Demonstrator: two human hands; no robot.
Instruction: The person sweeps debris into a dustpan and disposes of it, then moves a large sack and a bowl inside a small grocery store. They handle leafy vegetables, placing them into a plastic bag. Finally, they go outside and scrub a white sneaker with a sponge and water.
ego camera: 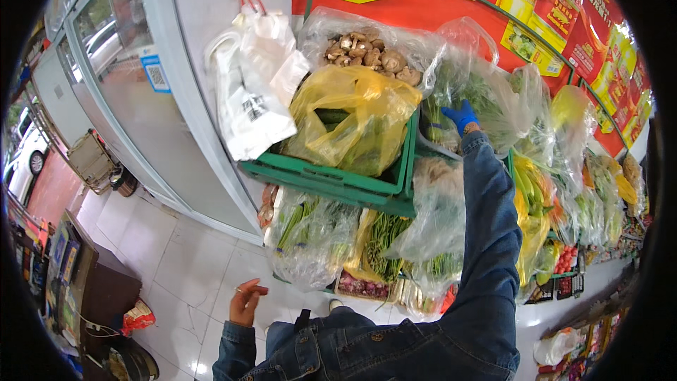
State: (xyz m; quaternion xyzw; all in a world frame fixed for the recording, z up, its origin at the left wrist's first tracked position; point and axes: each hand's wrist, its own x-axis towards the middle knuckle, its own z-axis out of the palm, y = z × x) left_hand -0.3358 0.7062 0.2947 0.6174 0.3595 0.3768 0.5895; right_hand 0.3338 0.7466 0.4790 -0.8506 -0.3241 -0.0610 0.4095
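Note:
My right hand (463, 117), in a blue glove, reaches out over the bundled feathery greens (470, 84) under a clear plastic bag. Its thumb and a finger are spread, and I see nothing gripped between them; whether it presses on the greens is hard to tell. Those greens lie in a pale tub (441, 143). Bare and wearing a ring, my left hand (246, 301) hangs above the tiled floor with loosely bent fingers and holds nothing. Left of my right hand, a green plastic crate (328, 182) bears a yellow plastic bag (359, 111) with dark green vegetables partly showing.
Behind the crate lie shiitake mushrooms (365, 53) in clear plastic. White plastic bags (254, 100) hang from a wall hook. Below are bagged greens (312, 233), long green beans (389, 241) and purple onions (365, 286). A glass door (137, 79) stands at left, a dark counter (100, 286) lower left.

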